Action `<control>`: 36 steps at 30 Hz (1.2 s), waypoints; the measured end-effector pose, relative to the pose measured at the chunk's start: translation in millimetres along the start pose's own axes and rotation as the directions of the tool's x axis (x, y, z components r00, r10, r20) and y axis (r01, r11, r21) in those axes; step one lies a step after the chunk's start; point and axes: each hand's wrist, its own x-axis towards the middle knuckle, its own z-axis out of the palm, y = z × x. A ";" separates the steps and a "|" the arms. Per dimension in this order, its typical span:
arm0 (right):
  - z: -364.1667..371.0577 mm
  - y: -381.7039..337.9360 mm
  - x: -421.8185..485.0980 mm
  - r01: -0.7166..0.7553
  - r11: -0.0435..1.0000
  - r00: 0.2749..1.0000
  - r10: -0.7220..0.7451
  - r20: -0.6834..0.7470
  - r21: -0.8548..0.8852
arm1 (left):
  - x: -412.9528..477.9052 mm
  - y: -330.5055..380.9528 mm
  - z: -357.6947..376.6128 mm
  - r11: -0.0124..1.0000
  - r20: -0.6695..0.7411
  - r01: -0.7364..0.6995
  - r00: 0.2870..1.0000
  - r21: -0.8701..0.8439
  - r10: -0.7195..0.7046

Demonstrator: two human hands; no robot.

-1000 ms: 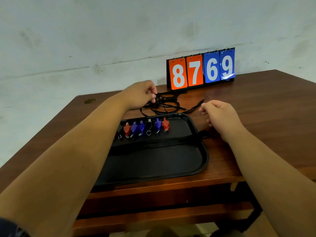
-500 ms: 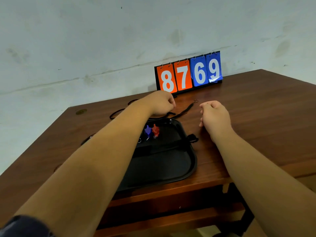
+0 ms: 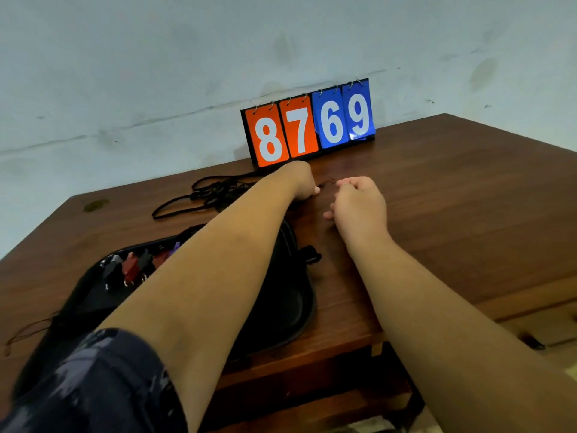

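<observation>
Cord (image 3: 218, 192) held between both hands, just in front of scoreboard (image 3: 307, 126).
Left hand (image 3: 301, 182) curled tight round cord; right hand (image 3: 359, 207) curled likewise, pinching cord's end at thumb and forefinger, apparently to draw one length straight out of tangle lying on table (image 3: 452, 198) left of forearm. Case (image 3: 281, 307) open under left forearm, clips (image 3: 129, 268) inside. Against half a second ago: left hand nearer scoreboard, hands closer together, tangle left behind.

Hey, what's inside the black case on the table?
A row of small clips, red and darker ones, shows at the far left of the black case. The left forearm reaches across it and hides much of the inside.
</observation>
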 end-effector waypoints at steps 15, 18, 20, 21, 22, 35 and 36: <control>-2.9 -2.2 -10.6 0.140 0.981 0.976 -0.114 0.187 -0.133 | -54.8 -7.2 -49.3 0.790 -0.209 -0.249 0.965 -0.560 0.156; -3.2 -1.5 -16.8 0.209 0.970 0.955 -0.174 0.242 -0.125 | -74.4 -2.1 -59.0 0.754 -0.233 -0.300 0.952 -0.584 0.198; -3.2 -3.0 -21.5 0.220 0.971 0.943 -0.189 0.273 -0.088 | -86.4 -0.7 -63.4 0.736 -0.248 -0.322 0.945 -0.596 0.212; -3.5 -3.5 -23.9 0.234 0.970 0.934 -0.205 0.293 -0.068 | -92.6 -0.5 -65.2 0.720 -0.256 -0.335 0.941 -0.608 0.221; -3.5 -3.8 -26.3 0.253 0.966 0.925 -0.225 0.307 -0.055 | -98.1 -1.0 -66.9 0.704 -0.268 -0.344 0.937 -0.621 0.222; -16.2 -12.3 -52.9 0.300 0.948 0.906 -0.250 0.341 -0.104 | -162.9 -69.6 -89.1 0.619 -0.388 -0.319 0.921 -0.718 0.024; -16.3 -14.3 -56.2 0.305 0.947 0.904 -0.254 0.343 -0.103 | -168.3 -79.6 -90.5 0.613 -0.380 -0.304 0.925 -0.730 0.006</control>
